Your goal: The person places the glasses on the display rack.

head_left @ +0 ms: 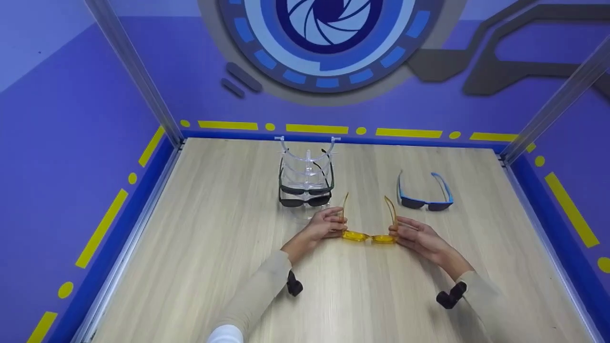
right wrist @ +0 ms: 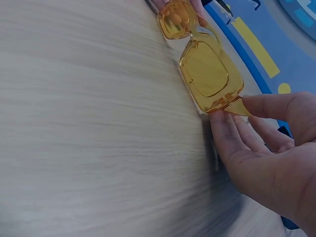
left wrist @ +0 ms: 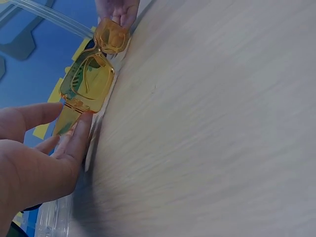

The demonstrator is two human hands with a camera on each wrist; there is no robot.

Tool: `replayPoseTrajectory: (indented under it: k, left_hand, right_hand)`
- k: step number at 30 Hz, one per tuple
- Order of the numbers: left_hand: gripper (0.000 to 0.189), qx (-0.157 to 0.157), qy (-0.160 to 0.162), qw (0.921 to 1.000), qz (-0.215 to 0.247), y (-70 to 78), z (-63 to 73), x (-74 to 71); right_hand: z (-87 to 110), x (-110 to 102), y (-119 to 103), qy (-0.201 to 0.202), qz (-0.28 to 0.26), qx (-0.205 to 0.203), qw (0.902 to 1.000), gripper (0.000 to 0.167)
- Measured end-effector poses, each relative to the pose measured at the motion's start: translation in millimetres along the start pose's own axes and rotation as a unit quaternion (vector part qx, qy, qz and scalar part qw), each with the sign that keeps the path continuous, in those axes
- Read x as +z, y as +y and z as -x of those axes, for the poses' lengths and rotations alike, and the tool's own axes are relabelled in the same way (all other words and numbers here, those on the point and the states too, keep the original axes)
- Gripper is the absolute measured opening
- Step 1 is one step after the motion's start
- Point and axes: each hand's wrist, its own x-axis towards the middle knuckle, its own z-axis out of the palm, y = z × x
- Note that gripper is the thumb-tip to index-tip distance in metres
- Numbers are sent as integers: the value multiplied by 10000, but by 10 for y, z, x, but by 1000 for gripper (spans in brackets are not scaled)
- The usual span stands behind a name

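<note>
Yellow-orange see-through sunglasses [head_left: 355, 236] are held between both hands, low over the table, with both temples unfolded and pointing away. My left hand [head_left: 325, 225] pinches the left hinge corner between thumb and fingers. At the opposite hinge corner, my right hand [head_left: 421, 238] grips the frame in the same way. The left wrist view shows one yellow lens [left wrist: 94, 79] from the front, its hinge between the left fingers. In the right wrist view the other lens [right wrist: 207, 69] faces the camera, with the right thumb and fingers at its hinge.
Behind the left hand stands a clear plastic display rack [head_left: 308, 162] bearing black sunglasses [head_left: 305, 201] on its lower tiers. Blue-framed sunglasses [head_left: 425, 205] with open temples lie at the right on the wooden table [head_left: 214, 228]. Blue-purple panels [head_left: 295, 102] wall the back and sides.
</note>
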Motion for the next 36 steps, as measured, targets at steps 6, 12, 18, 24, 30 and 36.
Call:
replayPoseTrajectory:
  k: [6, 12, 18, 24, 30, 36]
  left_hand:
    - [65, -24, -81, 10000, -38, 49, 67, -3]
    - [68, 82, -233, 9996, 98, 144, 179, -11]
    - [68, 103, -313, 9993, 156, 256, 324, 28]
    - [65, 31, -306, 9994, 141, 416, 488, 54]
    - [67, 85, -369, 9993, 75, 569, 612, 54]
    - [66, 241, -459, 9986, -53, 707, 737, 50]
  right_hand:
    - [65, 32, -53, -48, 138, -4, 9999, 69]
    - [150, 89, -154, -58, 185, -40, 9998, 70]
    - [272, 153, -243, 72, 176, 19, 9998, 72]
    - [383, 234, -331, -144, -53, -95, 9998, 70]
    - [491, 319, -433, -316, -150, -275, 9990, 63]
    - [589, 390, -537, -395, -33, -456, 9982, 56]
